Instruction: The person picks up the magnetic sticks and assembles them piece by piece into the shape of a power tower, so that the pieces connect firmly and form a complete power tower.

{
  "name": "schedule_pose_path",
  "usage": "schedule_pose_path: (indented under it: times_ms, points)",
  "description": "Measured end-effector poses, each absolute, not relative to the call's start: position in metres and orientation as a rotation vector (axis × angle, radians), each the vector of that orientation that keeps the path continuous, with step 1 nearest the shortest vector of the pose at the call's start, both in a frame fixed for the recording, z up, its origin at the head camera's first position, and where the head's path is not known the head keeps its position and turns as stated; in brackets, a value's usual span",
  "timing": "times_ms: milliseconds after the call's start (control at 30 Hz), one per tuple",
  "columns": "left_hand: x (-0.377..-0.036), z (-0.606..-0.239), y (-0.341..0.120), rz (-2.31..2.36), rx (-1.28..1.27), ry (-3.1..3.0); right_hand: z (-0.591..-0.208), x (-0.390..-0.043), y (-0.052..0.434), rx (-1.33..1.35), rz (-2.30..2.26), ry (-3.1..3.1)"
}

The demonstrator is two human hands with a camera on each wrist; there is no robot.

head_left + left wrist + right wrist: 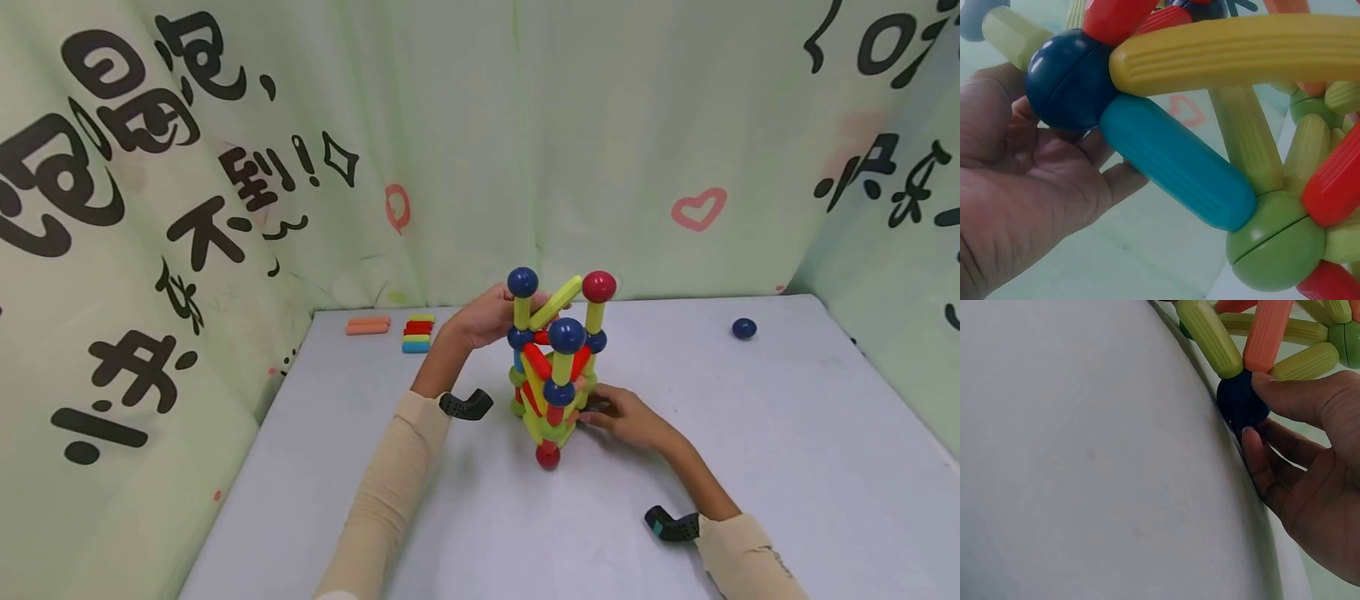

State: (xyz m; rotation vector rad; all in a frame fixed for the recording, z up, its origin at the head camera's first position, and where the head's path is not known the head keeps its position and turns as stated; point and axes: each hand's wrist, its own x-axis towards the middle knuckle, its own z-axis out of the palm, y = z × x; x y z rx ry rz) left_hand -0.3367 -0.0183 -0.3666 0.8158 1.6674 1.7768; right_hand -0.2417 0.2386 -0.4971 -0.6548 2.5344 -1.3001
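Hands are set on a ball-and-stick tower near the tabletop's middle: a dark blue ball is pinched by the right hand; another is cupped by the relaxed left hand.

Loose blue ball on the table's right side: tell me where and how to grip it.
Pinch the loose blue ball across its widest middle, fingers coming straight down from above. It is round with no handle, sits alone on the bare table, and nothing crowds it. A side approach would probably just roll it away.
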Motion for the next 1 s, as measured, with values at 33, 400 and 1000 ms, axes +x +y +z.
schedule_pose_path:
  times_ms: [33, 400, 1000]
  points:
    - [-0.338, -0.367, -0.017, 1.776, 0.828, 1.653, -0.497, -0.242, 0.239, -0.645, -1.299, 2.534]
    - [-0.345, -0.373, -0.012, 1.757, 0.903, 1.524, -0.453, -0.234, 0.249, -0.641, -1.380, 2.704]
    - [-0.352, -0.377, -0.008, 1.727, 0.913, 1.513, -0.379, -0.234, 0.198, -0.600, -2.124, 2.896]
